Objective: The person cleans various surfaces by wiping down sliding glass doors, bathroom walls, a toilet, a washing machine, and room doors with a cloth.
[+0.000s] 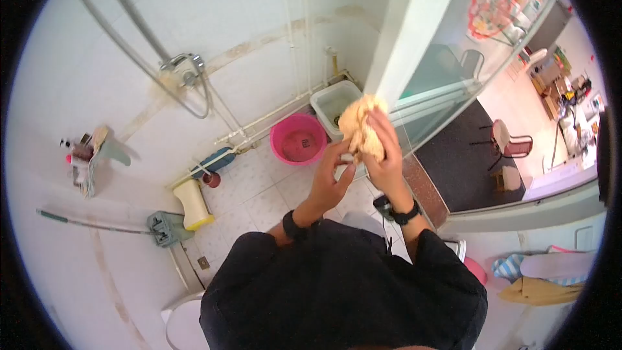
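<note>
A crumpled pale-yellow cloth point(360, 123) is held up in front of me, a little right of the middle of the view. My right hand point(383, 149) grips it from the right side, with the fingers bent over its front. My left hand point(335, 172) is at its lower left, fingers curled, with the fingertips at the cloth's lower edge. Below and to the left of the cloth, a pink basin point(298, 139) stands on the tiled floor. Behind the cloth is a whitish square tub point(334, 105), partly hidden by it.
A sliding glass door point(440, 81) and its white frame stand at the right, beside a dark floor mat point(463, 162). Left are a shower mixer point(184, 71), a yellow-white container point(192, 204) and a grey-green bucket point(170, 228). A toilet point(184, 325) is lower left.
</note>
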Demonstrator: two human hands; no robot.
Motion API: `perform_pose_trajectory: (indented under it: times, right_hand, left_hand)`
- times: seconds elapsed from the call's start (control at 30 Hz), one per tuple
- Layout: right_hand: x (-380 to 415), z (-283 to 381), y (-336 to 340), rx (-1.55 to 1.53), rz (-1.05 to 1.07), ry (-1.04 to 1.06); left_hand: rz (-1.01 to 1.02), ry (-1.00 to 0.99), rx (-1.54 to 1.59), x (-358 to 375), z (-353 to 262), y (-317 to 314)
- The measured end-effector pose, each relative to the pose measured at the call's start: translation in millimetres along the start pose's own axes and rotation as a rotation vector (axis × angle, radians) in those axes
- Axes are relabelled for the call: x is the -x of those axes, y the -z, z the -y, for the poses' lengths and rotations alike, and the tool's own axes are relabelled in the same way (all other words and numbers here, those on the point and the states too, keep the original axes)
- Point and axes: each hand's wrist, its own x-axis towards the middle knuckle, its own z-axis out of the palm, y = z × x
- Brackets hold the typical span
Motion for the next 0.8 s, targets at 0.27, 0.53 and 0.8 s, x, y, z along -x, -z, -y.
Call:
perform_pose_trajectory:
  times: [0.27, 0.53, 0.8]
  right_hand:
    - [-65.1, -85.0, 41.7, 0.309, -0.405, 0.384]
    - [-24.0, -188.9, 99.2, 0.113, -0.084, 0.411]
    - [-91.8, -236.1, 203.3, 0.075, -0.253, 0.497]
  left_hand:
    - [0.071, -0.164, -0.086, -99.8, -6.6, -76.8]
    - [-0.03, 0.073, -0.167, -95.6, 56.2, -150.0]
    - [-0.026, -0.052, -0.17, -171.8, 64.6, -258.2]
